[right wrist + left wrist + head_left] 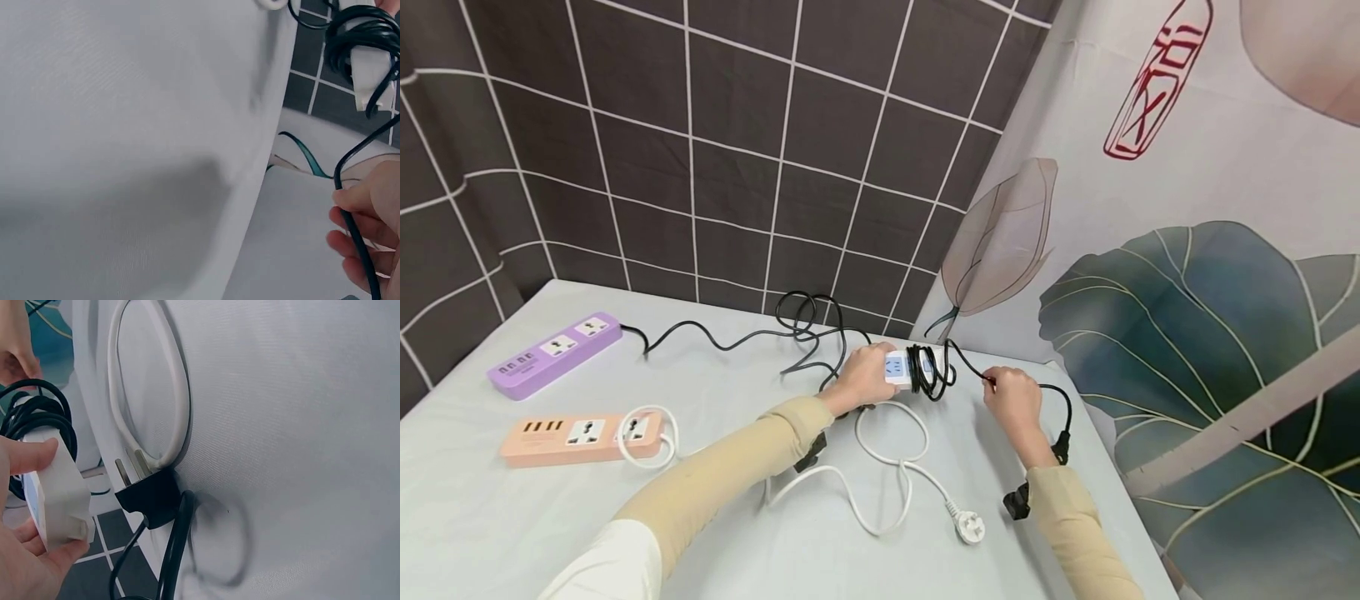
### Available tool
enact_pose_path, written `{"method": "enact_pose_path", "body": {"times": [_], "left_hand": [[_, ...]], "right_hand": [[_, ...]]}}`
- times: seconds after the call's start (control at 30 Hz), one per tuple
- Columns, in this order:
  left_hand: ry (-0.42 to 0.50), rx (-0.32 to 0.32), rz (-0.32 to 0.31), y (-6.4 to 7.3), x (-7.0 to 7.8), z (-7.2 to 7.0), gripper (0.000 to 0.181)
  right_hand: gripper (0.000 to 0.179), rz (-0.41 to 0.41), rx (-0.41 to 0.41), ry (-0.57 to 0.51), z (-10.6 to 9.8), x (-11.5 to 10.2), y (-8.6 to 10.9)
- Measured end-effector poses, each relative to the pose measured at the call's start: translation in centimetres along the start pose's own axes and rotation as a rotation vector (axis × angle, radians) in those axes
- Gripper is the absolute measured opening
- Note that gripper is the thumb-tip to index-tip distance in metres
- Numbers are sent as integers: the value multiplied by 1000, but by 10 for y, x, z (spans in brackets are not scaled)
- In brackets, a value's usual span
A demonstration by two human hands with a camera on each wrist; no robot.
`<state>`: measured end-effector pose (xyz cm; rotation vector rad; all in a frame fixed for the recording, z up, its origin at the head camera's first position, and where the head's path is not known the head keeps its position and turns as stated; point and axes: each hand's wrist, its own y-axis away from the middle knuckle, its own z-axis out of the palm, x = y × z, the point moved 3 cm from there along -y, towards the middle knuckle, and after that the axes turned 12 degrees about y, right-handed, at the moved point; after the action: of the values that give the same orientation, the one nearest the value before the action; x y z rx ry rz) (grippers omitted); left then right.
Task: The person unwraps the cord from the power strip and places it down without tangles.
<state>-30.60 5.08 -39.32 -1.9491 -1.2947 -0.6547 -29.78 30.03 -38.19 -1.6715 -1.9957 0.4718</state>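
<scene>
My left hand point(863, 375) grips one end of a white power strip point(897, 367), raised near the table's far edge. Several turns of black cord point(921, 371) are wound round the strip's middle. In the left wrist view the thumb lies along the strip's point(65, 494) side, with fingers beneath its end. To the right, my right hand point(1015, 404) holds the free length of that cord, which runs between thumb and fingers point(353, 199) in the right wrist view. Beyond this hand the cord bends down to a black plug point(1062, 446).
At left lie a purple power strip point(553, 354) with a loose black cord point(730, 343) and an orange power strip point(565, 454) with a white cord. A white plug point(968, 527) lies in front. Another black plug point(153, 497) is near my left hand. A checked curtain point(737, 150) hangs behind.
</scene>
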Motion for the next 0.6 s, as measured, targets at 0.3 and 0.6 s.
{"method": "enact_pose_path", "body": {"times": [0.3,0.6], "left_hand": [[22,-2,6,1,4,-1,67],[13,1,3,1,1,-2,67]], "right_hand": [[17,-46,-31,-3,2,-11,-2],[18,19,-52,-97,-1,-14,-5]]}}
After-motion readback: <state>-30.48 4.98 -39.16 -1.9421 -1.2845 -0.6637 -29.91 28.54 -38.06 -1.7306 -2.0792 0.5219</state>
